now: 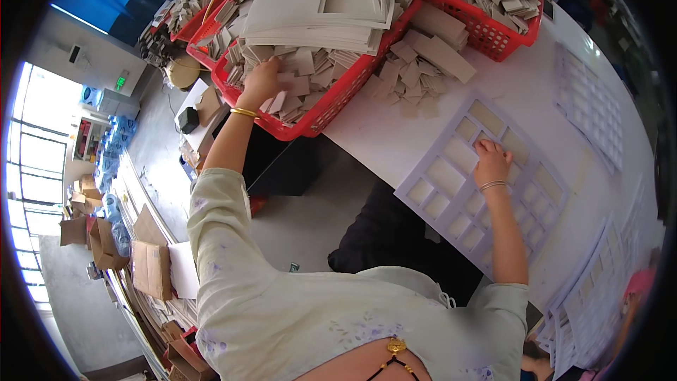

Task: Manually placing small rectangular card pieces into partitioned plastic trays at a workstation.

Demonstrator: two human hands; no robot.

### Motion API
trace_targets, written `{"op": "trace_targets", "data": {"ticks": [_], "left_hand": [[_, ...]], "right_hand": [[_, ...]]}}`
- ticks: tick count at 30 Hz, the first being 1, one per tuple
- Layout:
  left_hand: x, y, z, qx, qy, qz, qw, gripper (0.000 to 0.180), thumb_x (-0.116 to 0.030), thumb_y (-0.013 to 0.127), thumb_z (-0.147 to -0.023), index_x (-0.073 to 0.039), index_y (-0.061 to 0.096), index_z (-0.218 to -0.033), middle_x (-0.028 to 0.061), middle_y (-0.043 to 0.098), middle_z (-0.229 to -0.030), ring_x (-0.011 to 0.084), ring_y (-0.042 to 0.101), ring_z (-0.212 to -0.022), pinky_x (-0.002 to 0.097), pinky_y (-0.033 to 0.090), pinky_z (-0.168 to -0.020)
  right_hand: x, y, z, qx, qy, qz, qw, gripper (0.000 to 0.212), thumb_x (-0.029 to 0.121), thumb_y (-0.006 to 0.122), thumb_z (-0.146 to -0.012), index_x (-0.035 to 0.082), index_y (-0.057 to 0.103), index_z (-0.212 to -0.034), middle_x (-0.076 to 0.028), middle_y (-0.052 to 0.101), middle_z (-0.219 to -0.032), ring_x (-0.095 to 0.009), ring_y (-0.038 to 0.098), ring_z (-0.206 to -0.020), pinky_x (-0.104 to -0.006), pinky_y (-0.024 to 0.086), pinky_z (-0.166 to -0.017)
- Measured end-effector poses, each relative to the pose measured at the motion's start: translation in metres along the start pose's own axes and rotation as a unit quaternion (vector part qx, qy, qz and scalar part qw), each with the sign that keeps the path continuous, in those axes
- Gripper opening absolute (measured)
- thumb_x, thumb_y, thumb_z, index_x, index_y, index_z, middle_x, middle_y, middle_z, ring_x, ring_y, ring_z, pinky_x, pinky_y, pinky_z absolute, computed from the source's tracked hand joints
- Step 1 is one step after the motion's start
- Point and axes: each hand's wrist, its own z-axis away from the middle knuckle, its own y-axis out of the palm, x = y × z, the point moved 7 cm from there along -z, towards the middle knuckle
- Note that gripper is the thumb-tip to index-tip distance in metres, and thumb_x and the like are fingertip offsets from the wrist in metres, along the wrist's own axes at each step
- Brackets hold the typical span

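My left hand (262, 85) reaches into a red plastic basket (310, 125) heaped with small grey-white card pieces (305, 62). Its fingertips are lost among the pieces, so I cannot tell what they grip. On the table at the right lies a pale lilac board (451, 147) with many rectangular openings of different sizes, several showing cream-coloured card. My right hand (491, 164) rests on this board's upper middle, its fingers curled together over one opening. Whatever is under those fingertips is hidden.
Large card sheets (289, 3) lie over the basket's far side. Another red basket (497, 39) of pieces stands at the back right, with loose offcuts (412, 74) beside it. More lilac boards (589, 106) lie far right. Cardboard boxes (150, 268) sit on the left.
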Motion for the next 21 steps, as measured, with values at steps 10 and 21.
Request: {"op": "trace_targets", "data": {"ticks": [10, 21], "left_hand": [[-0.011, -0.024, 0.017, -0.075, 0.046, -0.028, 0.996, 0.035, -0.028, 0.071, -0.073, -0.011, 0.057, -0.101, 0.0137, 0.065, -0.087, 0.0343, 0.062, -0.085, 0.0447, 0.048, -0.070], [-0.040, -0.015, 0.024, -0.101, 0.087, -0.055, 0.990, 0.016, -0.021, 0.062, -0.078, -0.008, 0.060, -0.087, 0.0168, 0.061, -0.085, 0.0369, 0.059, -0.079, 0.0482, 0.046, -0.067]], "right_hand": [[-0.001, 0.001, 0.001, -0.004, 0.016, -0.027, 1.000, 0.034, 0.003, 0.058, -0.071, 0.015, 0.064, -0.102, 0.004, 0.059, -0.111, -0.015, 0.051, -0.109, -0.0389, 0.031, -0.088], [-0.006, 0.020, -0.005, 0.028, 0.050, -0.023, 0.998, 0.027, 0.011, 0.057, -0.074, 0.014, 0.065, -0.099, -0.004, 0.060, -0.111, -0.019, 0.051, -0.113, -0.0486, 0.030, -0.099]]}}
